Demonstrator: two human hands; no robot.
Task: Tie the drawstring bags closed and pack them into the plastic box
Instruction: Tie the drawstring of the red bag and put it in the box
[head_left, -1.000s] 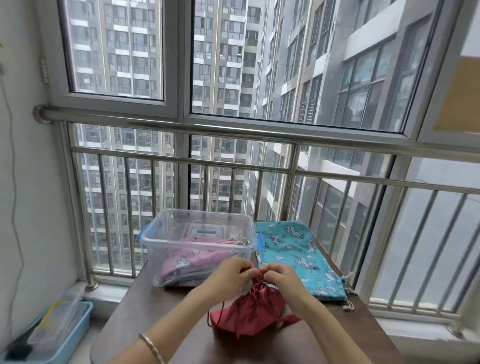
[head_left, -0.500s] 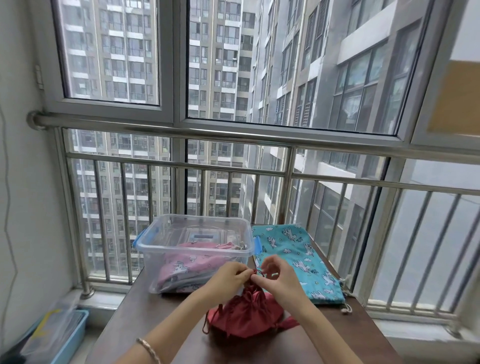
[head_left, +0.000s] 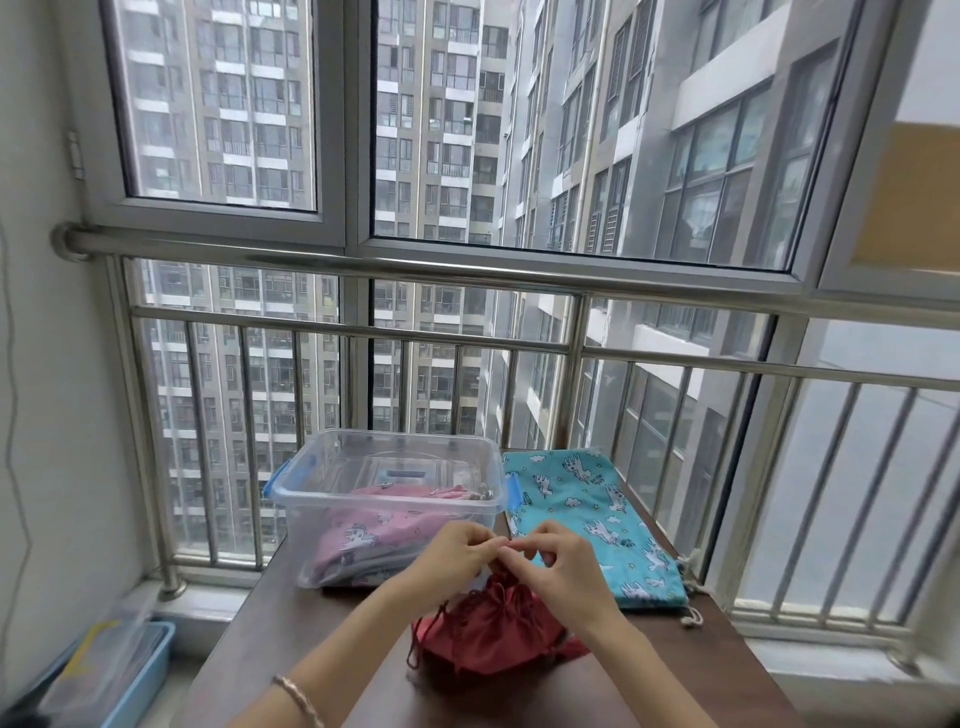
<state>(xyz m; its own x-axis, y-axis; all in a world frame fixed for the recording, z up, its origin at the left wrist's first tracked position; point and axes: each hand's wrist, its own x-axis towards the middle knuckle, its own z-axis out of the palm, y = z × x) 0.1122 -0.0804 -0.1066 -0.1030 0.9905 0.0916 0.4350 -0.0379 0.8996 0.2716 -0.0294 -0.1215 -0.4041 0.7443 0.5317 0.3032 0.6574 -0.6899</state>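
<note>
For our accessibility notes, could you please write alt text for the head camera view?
Both hands, left hand and right hand, pinch the cord above a gathered red drawstring bag on a dark table. Behind it stand a clear plastic box holding pink fabric and a flat turquoise bag, before a railed window.

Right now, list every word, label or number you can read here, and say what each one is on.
No text can be read in this view.
Clear plastic box: a blue label shows through it, too blurred to read.
Turquoise drawstring bag: cartoon animal print with small dark marks, too small to read.
Red drawstring bag: plain, no lettering.
</note>
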